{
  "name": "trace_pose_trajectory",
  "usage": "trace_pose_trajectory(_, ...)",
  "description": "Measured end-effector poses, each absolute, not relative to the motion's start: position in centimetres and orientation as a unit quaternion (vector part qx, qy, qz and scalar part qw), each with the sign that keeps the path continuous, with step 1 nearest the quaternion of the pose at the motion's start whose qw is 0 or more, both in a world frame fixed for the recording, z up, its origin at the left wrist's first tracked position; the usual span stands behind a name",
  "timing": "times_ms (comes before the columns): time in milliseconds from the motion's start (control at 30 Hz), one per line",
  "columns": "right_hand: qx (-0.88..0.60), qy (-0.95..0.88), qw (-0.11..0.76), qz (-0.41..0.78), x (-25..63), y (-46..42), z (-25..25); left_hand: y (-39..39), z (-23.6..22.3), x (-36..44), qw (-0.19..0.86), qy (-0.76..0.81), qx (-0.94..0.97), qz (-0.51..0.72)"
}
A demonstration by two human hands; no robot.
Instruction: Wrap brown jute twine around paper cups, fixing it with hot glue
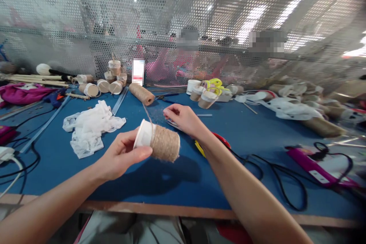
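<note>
My left hand [121,154] is closed around the white rim end of a paper cup [144,137], which is tipped on its side above the table. Brown jute twine [166,144] is wound in close rows over the cup's lower part. From the cup a strand runs back to a twine spool [142,94] lying on the table. My right hand [183,120] hovers right of the cup, fingers curled and pinched together; what they hold, if anything, cannot be made out. Scissors with red and yellow handles [201,148] lie partly hidden beneath my right hand and forearm.
Crumpled white fabric [91,126] lies on the left. Several twine-wrapped cups [114,68] are stacked at the back, others [207,99] beside yellow cord. A magenta power strip [314,167] with black cables sits at right. A perforated metal screen [160,15] stands behind the blue table.
</note>
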State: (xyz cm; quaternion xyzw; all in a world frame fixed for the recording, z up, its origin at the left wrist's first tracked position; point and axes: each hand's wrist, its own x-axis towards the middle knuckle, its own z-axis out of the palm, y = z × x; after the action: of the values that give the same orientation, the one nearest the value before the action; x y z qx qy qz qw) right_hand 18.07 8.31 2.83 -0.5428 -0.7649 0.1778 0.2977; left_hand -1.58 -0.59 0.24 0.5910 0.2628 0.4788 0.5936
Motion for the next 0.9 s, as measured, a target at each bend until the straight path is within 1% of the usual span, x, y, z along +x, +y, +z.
trace_pose_trajectory(100, -0.570, -0.763, 0.262, 0.153, 18.1, 8.4, 2.7, -1.0, 1.0, -1.8, 0.569, 0.250, 0.621, 0.477)
trace_pose_trajectory(200, -0.640, -0.729, 0.222, 0.098, 20.0, 9.0, 2.5, -0.8, 0.9, -2.1, 0.561, 0.278, 0.629, 0.460)
trace_pose_trajectory(300, -0.714, -0.680, 0.155, 0.060, 22.5, 9.6, 2.1, -0.1, 0.2, -2.4, 0.569, 0.324, 0.615, 0.439)
trace_pose_trajectory(433, -0.757, -0.647, 0.055, 0.075, 24.7, 10.1, 1.2, 0.6, -0.9, -2.3, 0.605, 0.333, 0.579, 0.432)
trace_pose_trajectory(533, -0.765, -0.637, 0.023, 0.096, 25.3, 10.6, 0.5, 0.7, -1.5, -2.0, 0.622, 0.326, 0.564, 0.433)
trace_pose_trajectory(633, -0.768, -0.629, 0.032, 0.117, 25.8, 11.2, 0.1, 0.6, -1.7, -1.8, 0.619, 0.333, 0.569, 0.426)
trace_pose_trajectory(700, -0.768, -0.624, 0.059, 0.132, 26.0, 11.4, 0.0, 0.5, -1.6, -1.8, 0.609, 0.342, 0.579, 0.420)
trace_pose_trajectory(800, -0.765, -0.611, 0.136, 0.151, 26.0, 11.0, 0.5, 0.4, -1.5, -1.8, 0.599, 0.346, 0.586, 0.421)
trace_pose_trajectory(900, -0.744, -0.595, 0.246, 0.180, 25.6, 9.6, 1.8, 0.3, -1.4, -1.9, 0.604, 0.338, 0.585, 0.422)
